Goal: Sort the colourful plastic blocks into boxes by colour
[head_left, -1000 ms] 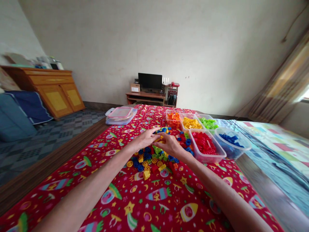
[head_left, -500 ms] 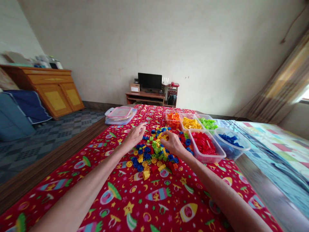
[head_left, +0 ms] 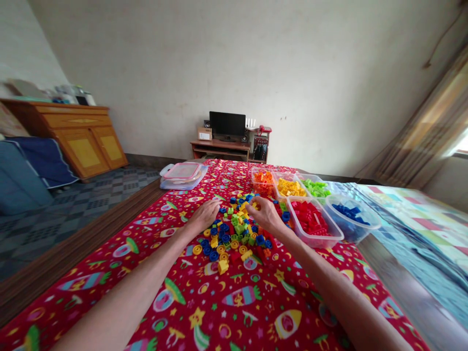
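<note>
A heap of small plastic bricks (head_left: 234, 236), blue, yellow, green and red, lies on the red rocket-print cloth (head_left: 226, 302). My left hand (head_left: 205, 215) rests palm down on the cloth at the heap's left edge, fingers stretched out, holding nothing. My right hand (head_left: 266, 215) hovers over the heap's far right side, fingers pinched on a small yellow brick (head_left: 253, 205). Just right of it stands a clear tub of red bricks (head_left: 313, 220).
Behind the heap stand tubs of orange (head_left: 262, 181), yellow (head_left: 290, 187) and green bricks (head_left: 316, 187), and a round tub of blue ones (head_left: 351, 215). Stacked lids (head_left: 182, 173) lie far left. The table drops off at left; a patterned bed cover is at right.
My hands were together over the heap a second ago. The left hand has moved left and down onto the cloth; the right hand stays near the heap's far side.
</note>
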Tool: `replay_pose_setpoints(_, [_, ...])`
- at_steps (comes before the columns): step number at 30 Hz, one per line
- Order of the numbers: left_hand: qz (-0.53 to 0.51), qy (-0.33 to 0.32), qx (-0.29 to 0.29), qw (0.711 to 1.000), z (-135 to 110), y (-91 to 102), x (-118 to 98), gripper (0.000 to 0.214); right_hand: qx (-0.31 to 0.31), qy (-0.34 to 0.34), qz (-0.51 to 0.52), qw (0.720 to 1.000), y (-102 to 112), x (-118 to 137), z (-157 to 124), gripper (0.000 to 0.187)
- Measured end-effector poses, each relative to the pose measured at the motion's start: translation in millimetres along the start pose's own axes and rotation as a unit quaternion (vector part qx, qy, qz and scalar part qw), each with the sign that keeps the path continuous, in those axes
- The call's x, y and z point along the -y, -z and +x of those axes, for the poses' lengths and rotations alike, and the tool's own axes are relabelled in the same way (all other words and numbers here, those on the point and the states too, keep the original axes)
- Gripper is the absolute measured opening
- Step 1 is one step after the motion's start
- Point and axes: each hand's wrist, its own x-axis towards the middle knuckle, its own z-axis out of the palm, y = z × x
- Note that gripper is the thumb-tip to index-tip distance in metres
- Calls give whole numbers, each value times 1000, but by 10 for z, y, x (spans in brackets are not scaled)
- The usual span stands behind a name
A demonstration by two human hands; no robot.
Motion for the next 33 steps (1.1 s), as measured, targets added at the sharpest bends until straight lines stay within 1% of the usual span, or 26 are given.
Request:
replay_pose_setpoints(3, [0, -9, 7, 1000, 4, -3, 3, 48, -27, 13, -2, 1000, 185, 33, 74, 25])
replay_pose_setpoints(7, [8, -3, 10, 1000, 2, 8, -19, 52, -80, 3, -20, 997, 464, 55, 157, 25])
replay_pose_setpoints(10, [8, 4, 9, 1000, -5, 24, -46, 51, -100, 6, -26, 995, 620, 19, 181, 26])
replay_pose_setpoints(13, [12, 4, 14, 1000, -13, 41, -63, 52, -114, 5, -39, 993, 762, -71, 225, 24])
replay_pose_setpoints(15, [18, 3, 10, 1000, -16, 41, -56, 51, -89, 5, -68, 994, 877, -149, 299, 21])
replay_pose_setpoints(17, [25, -3, 2, 1000, -14, 23, -29, 50, -35, -14, -110, 993, 1004, -233, 420, 20])
replay_pose_setpoints(19, [33, -10, -9, 999, -6, -13, 14, 49, 10, -60, -155, 986, 1126, -325, 582, 19])
replay_pose_setpoints(21, [37, -13, -22, 999, 5, -57, 62, 49, 33, -105, -197, 974, 1220, -436, 769, 19])
replay_pose_setpoints(24, [40, -17, -37, 998, 9, -108, 117, 51, 57, -134, -268, 952, 1281, -625, 1050, 18])
replay_pose_setpoints(26, [41, -27, -39, 998, -2, -118, 130, 51, 57, -145, -315, 936, 1276, -736, 1210, 20])
replay_pose_setpoints(29, [40, -32, -43, 998, -28, -109, 120, 51, 33, -156, -351, 923, 1247, -830, 1386, 28])
replay_pose_setpoints(33, [43, -24, -44, 998, -37, -94, 99, 54, -14, -143, -359, 922, 1253, -815, 1486, 34])
